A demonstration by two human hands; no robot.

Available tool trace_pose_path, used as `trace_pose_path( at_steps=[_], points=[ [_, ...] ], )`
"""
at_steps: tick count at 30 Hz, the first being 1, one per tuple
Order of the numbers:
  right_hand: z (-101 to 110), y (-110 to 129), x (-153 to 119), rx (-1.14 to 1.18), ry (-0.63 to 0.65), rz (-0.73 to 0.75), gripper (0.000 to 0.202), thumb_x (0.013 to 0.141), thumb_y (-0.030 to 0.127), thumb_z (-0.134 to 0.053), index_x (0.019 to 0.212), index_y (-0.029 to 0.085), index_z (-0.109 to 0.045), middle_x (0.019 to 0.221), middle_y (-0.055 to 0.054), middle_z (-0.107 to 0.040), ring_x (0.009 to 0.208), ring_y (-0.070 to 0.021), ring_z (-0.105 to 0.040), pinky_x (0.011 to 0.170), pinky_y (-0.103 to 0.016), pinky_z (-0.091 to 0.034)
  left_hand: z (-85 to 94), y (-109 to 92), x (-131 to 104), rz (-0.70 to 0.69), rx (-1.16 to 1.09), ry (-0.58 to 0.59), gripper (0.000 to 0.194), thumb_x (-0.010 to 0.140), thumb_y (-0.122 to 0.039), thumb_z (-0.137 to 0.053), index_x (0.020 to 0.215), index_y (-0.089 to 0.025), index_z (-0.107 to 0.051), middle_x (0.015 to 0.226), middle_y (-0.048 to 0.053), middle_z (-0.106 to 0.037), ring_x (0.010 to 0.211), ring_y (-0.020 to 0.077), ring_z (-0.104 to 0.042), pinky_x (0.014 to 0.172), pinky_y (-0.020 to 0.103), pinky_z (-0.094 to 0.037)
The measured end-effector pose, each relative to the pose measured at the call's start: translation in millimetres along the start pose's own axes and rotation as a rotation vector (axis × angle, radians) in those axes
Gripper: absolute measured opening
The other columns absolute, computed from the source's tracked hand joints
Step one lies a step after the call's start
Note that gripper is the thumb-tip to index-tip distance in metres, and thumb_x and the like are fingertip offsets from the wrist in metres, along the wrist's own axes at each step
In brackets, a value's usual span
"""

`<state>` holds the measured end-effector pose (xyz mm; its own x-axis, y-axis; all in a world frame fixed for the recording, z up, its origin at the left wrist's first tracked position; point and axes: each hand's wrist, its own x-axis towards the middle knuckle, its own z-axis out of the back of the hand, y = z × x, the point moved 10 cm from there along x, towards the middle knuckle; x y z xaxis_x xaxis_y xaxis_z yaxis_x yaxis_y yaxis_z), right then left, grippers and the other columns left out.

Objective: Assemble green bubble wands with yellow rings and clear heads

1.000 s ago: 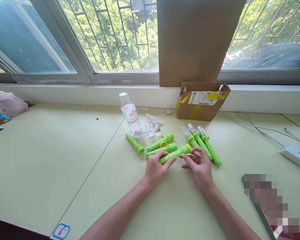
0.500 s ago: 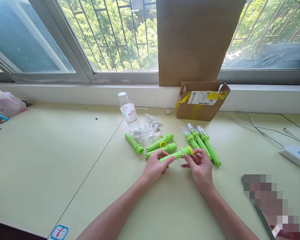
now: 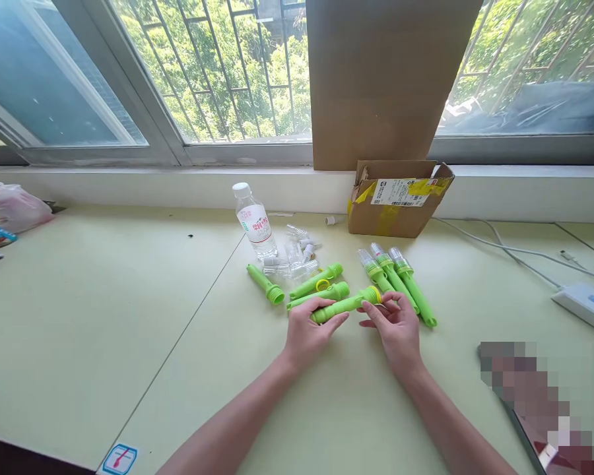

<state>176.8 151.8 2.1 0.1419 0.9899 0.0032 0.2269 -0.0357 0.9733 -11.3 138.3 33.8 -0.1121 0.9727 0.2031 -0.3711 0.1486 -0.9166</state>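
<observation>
Presently the left hand grips a green tube between thumb and fingers, nearer the person than the water bottle and to its right. The right hand has its thumb and fingertips on the tube's threaded end, where a yellow ring sits; whether they squeeze the ring or only steady it, I cannot tell. Directly in front of the bottle lies a loose green tube, its threaded end toward the person. Two more tubes lie in front of the bottle and to its right, with a second ring between them. Clear caps are heaped just right of the bottle. Farther right of it, three capped tubes lie side by side, and beyond them a cardboard box stands, also right of the bottle.
</observation>
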Motion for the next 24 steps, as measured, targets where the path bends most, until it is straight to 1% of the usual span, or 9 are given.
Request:
trace_pose_path(
  at_steps=[2, 5, 8, 11, 13, 18, 21, 23, 24],
  points=[
    [-2, -1, 0, -0.002, 0.019, -0.005, 0.040, 0.069, 0.033, -0.079, 0.087, 0.023, -0.046, 0.086, -0.001, -0.065, 0.076, -0.0202, -0.068, 0.055, -0.034, -0.062, -1.4, 3, -1, 0.068, -0.039, 0.014, 0.027, 0.071, -0.041, -0.075, 0.081, -0.017, -0.067, 0.068, 0.002, -0.066, 0.057, 0.0146, -0.059, 0.053, 0.026, -0.047],
    [-2, -2, 0, -0.007, 0.025, -0.006, 0.041, 0.068, 0.034, -0.080, 0.088, 0.023, -0.045, 0.090, 0.000, -0.063, 0.075, -0.0199, -0.068, 0.055, -0.035, -0.062, -6.3, 13, -3, 0.222, -0.137, 0.052, 0.031, 0.068, -0.044, -0.076, 0.078, -0.016, -0.064, 0.058, -0.001, -0.060, 0.045, 0.0118, -0.053, 0.044, 0.024, -0.044],
    [-2, -3, 0, -0.023, 0.027, -0.014, 0.041, 0.068, 0.034, -0.079, 0.088, 0.024, -0.046, 0.092, 0.000, -0.060, 0.078, -0.0208, -0.068, 0.056, -0.035, -0.063, -11.0, 21, -4, 0.361, -0.236, 0.094, 0.032, 0.067, -0.044, -0.077, 0.075, -0.017, -0.060, 0.050, -0.003, -0.056, 0.040, 0.0094, -0.049, 0.040, 0.022, -0.041],
    [-3, -3, -2, -0.050, 0.030, -0.009, 0.041, 0.069, 0.036, -0.079, 0.089, 0.024, -0.045, 0.095, -0.001, -0.058, 0.081, -0.0219, -0.067, 0.055, -0.035, -0.063, -13.4, 26, -4, 0.445, -0.300, 0.138, 0.034, 0.067, -0.044, -0.077, 0.073, -0.018, -0.056, 0.046, -0.004, -0.055, 0.036, 0.0081, -0.047, 0.039, 0.020, -0.037],
    [-4, -2, -3, -0.065, 0.030, 0.006, 0.040, 0.069, 0.036, -0.078, 0.090, 0.024, -0.046, 0.097, -0.001, -0.058, 0.082, -0.0220, -0.067, 0.053, -0.035, -0.063, -14.6, 28, -2, 0.469, -0.326, 0.169, 0.035, 0.068, -0.045, -0.076, 0.071, -0.018, -0.054, 0.045, -0.004, -0.055, 0.035, 0.0079, -0.046, 0.037, 0.020, -0.036],
    [-3, 2, -4, -0.068, 0.005, 0.060, 0.035, 0.071, 0.034, -0.077, 0.089, 0.024, -0.049, 0.117, -0.004, -0.054, 0.089, -0.0222, -0.067, 0.055, -0.032, -0.062, -18.6, 28, -1, 0.447, -0.327, 0.220, 0.036, 0.070, -0.047, -0.074, 0.072, -0.018, -0.052, 0.047, -0.005, -0.054, 0.036, 0.0079, -0.047, 0.039, 0.020, -0.039],
    [1, 4, -3, -0.055, -0.018, 0.081, 0.034, 0.071, 0.033, -0.078, 0.087, 0.023, -0.050, 0.111, -0.004, -0.058, 0.085, -0.0215, -0.068, 0.059, -0.034, -0.062, -17.5, 24, 1, 0.357, -0.298, 0.199, 0.036, 0.069, -0.043, -0.075, 0.087, -0.020, -0.055, 0.066, -0.003, -0.060, 0.043, 0.0085, -0.052, 0.039, 0.020, -0.041],
    [4, 4, -2, -0.052, -0.040, 0.086, 0.035, 0.070, 0.032, -0.078, 0.088, 0.023, -0.050, 0.104, -0.003, -0.059, 0.079, -0.0200, -0.069, 0.060, -0.035, -0.062, -13.9, 18, 4, 0.251, -0.245, 0.168, 0.040, 0.067, -0.039, -0.077, 0.095, -0.022, -0.055, 0.083, 0.000, -0.062, 0.049, 0.0089, -0.054, 0.038, 0.020, -0.041],
    [5, 4, -1, -0.053, -0.048, 0.086, 0.035, 0.070, 0.032, -0.079, 0.088, 0.022, -0.050, 0.103, -0.003, -0.060, 0.076, -0.0194, -0.069, 0.059, -0.035, -0.062, -11.5, 14, 5, 0.188, -0.209, 0.147, 0.039, 0.067, -0.037, -0.077, 0.095, -0.022, -0.056, 0.086, 0.001, -0.062, 0.053, 0.0098, -0.056, 0.041, 0.020, -0.043]
  ],
)
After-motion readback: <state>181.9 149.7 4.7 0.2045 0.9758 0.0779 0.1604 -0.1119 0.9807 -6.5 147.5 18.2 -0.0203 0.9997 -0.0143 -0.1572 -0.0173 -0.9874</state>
